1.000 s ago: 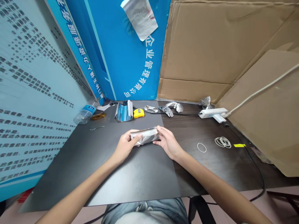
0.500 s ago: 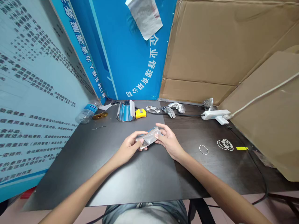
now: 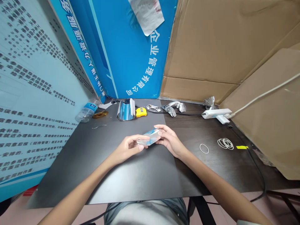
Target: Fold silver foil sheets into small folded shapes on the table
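Both of my hands hold a shiny silver foil strip (image 3: 150, 137) just above the dark table (image 3: 131, 175). My left hand (image 3: 127, 147) pinches its near left end with thumb and fingers closed. My right hand (image 3: 169, 141) grips the far right end, fingers curled round it. The strip lies tilted, its right end higher and farther from me.
At the back stand a foil roll (image 3: 126, 111), a yellow tape measure (image 3: 141, 112), folded foil pieces (image 3: 173, 108), a water bottle (image 3: 87, 112) and a white power strip (image 3: 215, 113). Rubber bands (image 3: 203, 148) and a cable (image 3: 259, 168) lie to the right. Cardboard and poster walls enclose the table.
The foil strip has turned from lying level across my hands to a slant, and my fingers have shifted along its ends. The view has drifted slightly.
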`<state>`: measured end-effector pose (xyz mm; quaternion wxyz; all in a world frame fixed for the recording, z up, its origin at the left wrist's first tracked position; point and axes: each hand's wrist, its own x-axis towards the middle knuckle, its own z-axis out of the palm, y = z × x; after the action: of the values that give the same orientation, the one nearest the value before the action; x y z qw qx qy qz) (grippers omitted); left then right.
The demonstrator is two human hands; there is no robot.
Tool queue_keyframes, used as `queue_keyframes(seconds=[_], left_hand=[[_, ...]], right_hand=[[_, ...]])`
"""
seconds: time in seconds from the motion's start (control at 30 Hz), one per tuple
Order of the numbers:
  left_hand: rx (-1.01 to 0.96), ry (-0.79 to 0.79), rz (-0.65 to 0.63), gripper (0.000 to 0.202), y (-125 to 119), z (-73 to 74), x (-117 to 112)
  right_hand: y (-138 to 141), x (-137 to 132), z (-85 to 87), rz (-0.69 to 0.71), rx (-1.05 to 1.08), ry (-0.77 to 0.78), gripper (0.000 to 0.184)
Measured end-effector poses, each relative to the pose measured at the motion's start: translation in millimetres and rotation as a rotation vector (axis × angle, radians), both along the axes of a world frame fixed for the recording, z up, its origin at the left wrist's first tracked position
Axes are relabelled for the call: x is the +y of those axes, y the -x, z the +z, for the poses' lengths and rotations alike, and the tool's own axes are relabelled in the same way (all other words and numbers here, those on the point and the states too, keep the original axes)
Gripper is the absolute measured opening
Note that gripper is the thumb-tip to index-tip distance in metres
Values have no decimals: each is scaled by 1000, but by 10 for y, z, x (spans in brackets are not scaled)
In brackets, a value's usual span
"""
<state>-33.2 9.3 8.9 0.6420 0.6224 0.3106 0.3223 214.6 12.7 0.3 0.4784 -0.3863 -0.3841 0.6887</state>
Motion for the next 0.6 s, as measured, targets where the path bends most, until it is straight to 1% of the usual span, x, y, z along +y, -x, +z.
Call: queue_keyframes(seconds=[0.13, 0.23, 0.33, 0.43, 0.53, 0.6], left_hand=[[-74, -37, -3, 50, 30, -34, 24], [-128, -57, -27, 49, 42, -39, 39], [-178, -53, -97, 54, 35, -39, 31], [-202, -23, -153, 60, 12, -55, 4], [-171, 1, -162, 59, -15, -56, -26], [-129, 13, -139, 57, -27, -32, -41]], right_hand=[[-74, 23, 19, 82, 218, 36, 47], [-99, 29, 31, 110, 292, 35, 54], [-97, 28, 35, 102, 319, 24, 51], [-83, 26, 18, 61, 272, -13, 45], [-78, 32, -10, 28, 209, -49, 41], [-90, 41, -17, 39, 227, -45, 40]])
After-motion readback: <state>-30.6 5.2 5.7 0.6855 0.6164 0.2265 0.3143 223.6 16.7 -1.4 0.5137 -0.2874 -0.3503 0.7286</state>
